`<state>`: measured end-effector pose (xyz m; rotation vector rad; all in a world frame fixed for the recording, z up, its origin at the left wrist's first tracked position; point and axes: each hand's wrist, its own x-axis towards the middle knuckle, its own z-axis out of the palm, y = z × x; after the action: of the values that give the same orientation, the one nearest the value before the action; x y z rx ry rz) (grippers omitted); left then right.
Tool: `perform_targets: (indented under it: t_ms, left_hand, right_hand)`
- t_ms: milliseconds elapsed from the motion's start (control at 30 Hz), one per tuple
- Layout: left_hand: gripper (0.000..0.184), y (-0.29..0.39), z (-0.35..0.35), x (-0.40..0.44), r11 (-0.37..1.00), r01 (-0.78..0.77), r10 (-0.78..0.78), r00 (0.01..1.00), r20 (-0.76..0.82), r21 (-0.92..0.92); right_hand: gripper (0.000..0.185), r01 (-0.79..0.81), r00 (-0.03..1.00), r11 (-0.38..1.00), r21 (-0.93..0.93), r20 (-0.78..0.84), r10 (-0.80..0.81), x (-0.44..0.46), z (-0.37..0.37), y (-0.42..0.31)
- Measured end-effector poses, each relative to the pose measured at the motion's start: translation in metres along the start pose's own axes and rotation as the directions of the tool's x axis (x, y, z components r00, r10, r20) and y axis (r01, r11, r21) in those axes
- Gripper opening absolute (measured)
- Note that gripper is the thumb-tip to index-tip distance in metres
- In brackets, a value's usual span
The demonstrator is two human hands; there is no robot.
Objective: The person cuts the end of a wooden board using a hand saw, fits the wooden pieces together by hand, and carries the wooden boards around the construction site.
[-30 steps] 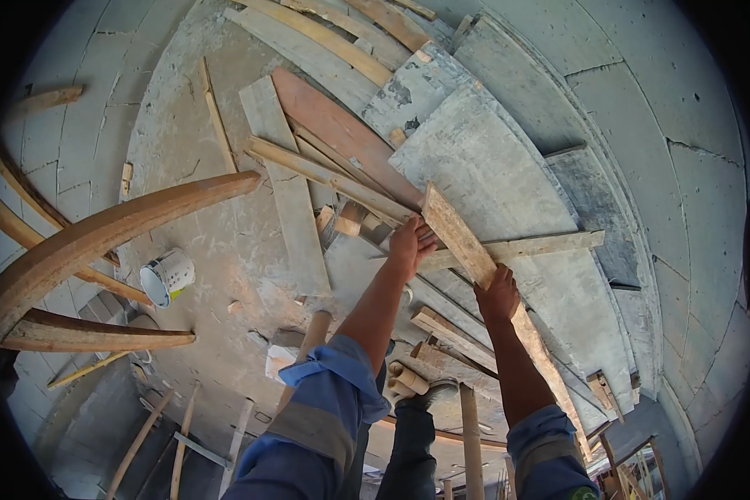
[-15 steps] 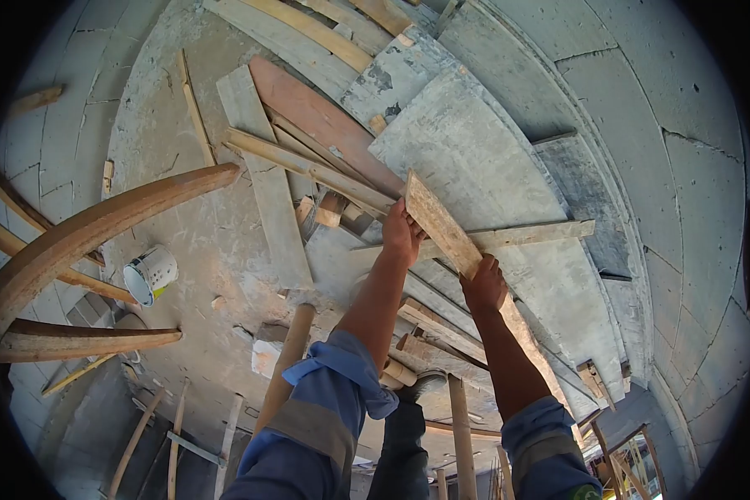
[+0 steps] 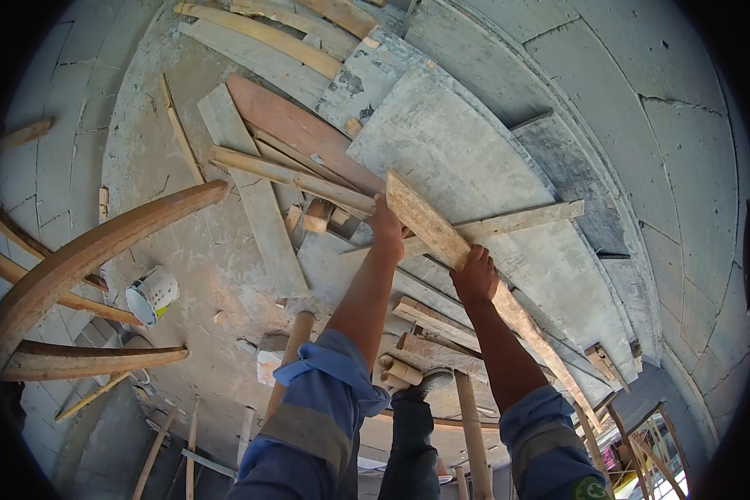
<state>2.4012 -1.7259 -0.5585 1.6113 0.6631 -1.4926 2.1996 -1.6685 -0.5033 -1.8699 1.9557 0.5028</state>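
Observation:
A long, rough wooden plank [image 3: 425, 215] slants from the middle of the head view down to the lower right. My right hand [image 3: 476, 275] is closed round it partway along. Near its upper end, my left hand [image 3: 383, 227] is closed at the plank's left edge, with most of its fingers hidden. A long wooden strip [image 3: 292, 177] runs up to my left hand from the left. Beneath the held plank, a narrow board [image 3: 525, 221] lies crosswise over a large grey panel [image 3: 442, 137].
Curved timber pieces [image 3: 108, 237] stand at the left beside a white bucket [image 3: 152, 296]. A reddish board [image 3: 300, 133] and a grey board [image 3: 254, 200] lie ahead. Upright wooden posts [image 3: 473, 433] rise near my legs. A curved block wall [image 3: 683, 167] borders the right side.
The view has turned slightly, shifting the surroundings. Both hands stay on the plank, and more of its lower end shows at the lower right.

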Motion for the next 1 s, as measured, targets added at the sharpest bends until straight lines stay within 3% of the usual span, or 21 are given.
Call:
perform_targets:
  t_ms: [33, 100, 200, 233, 433, 533, 633, 700, 733, 767, 833, 900, 1000]
  left_hand:
    - [0.058, -0.008, -0.006, 0.010, 0.984, -0.177, 0.175, 0.982, 0.071, 0.034]
    - [0.069, -0.022, -0.021, 0.025, 0.856, -0.513, 0.488, 0.843, 0.224, 0.064]
    - [0.075, -0.013, -0.008, -0.020, 0.450, -0.811, 0.736, 0.574, 0.359, 0.375]
    - [0.078, -0.017, -0.003, -0.027, 0.458, -0.754, 0.732, 0.621, 0.281, 0.471]
    - [0.083, 0.020, -0.018, -0.039, 0.661, -0.656, 0.442, 0.732, 0.518, 0.363]
    - [0.090, 0.016, -0.037, -0.048, 0.569, -0.630, 0.512, 0.774, 0.372, 0.528]
    - [0.095, 0.008, -0.073, -0.058, 0.487, -0.584, 0.487, 0.799, 0.353, 0.649]
    - [0.101, -0.003, -0.094, -0.082, 0.499, -0.462, 0.372, 0.878, 0.300, 0.733]
    - [0.095, -0.018, -0.109, -0.089, 0.449, -0.476, 0.401, 0.863, 0.306, 0.756]
    - [0.088, -0.033, -0.121, -0.100, 0.395, -0.491, 0.428, 0.846, 0.317, 0.776]
    - [0.084, -0.048, -0.130, -0.147, 0.351, -0.424, 0.341, 0.888, 0.308, 0.835]
    - [0.080, -0.106, -0.164, -0.139, 0.187, -0.403, 0.455, 0.844, 0.284, 0.896]
    - [0.078, -0.138, -0.162, -0.222, 0.186, -0.496, 0.314, 0.848, 0.427, 0.848]
  right_hand:
    - [0.065, 0.004, 1.000, 1.000, 0.000, -0.010, -0.004, 0.000, 0.001, 0.001]
    - [0.065, -0.004, 1.000, 1.000, 0.020, -0.007, 0.004, -0.001, 0.003, 0.002]
    - [0.066, -0.006, 1.000, 0.999, 0.047, -0.007, 0.007, 0.000, 0.003, 0.003]
    - [0.066, -0.008, 1.000, 0.998, 0.055, -0.007, 0.008, -0.001, 0.002, 0.002]
    - [0.073, -0.056, 0.998, 0.993, 0.102, 0.044, 0.052, -0.004, -0.004, -0.002]
    - [0.089, -0.032, 0.999, 0.982, 0.185, 0.017, 0.029, -0.013, -0.017, -0.002]
    - [0.102, 0.000, 0.995, 0.980, 0.201, -0.102, 0.021, -0.043, -0.041, -0.005]
    - [0.102, 0.009, 0.992, 0.957, 0.290, -0.124, 0.028, -0.073, -0.051, -0.003]
    - [0.102, 0.013, 0.990, 0.943, 0.332, -0.136, 0.034, -0.091, -0.054, -0.001]
    - [0.101, -0.035, 0.992, 0.932, 0.360, -0.102, 0.077, -0.112, -0.058, 0.001]
    - [0.098, -0.145, 0.987, 0.889, 0.434, 0.003, 0.160, -0.154, -0.058, 0.008]
    - [0.095, -0.286, 0.958, 0.822, 0.493, 0.150, 0.244, -0.197, -0.051, 0.019]
    - [0.093, -0.451, 0.888, 0.696, 0.559, 0.359, 0.287, -0.260, -0.053, 0.044]
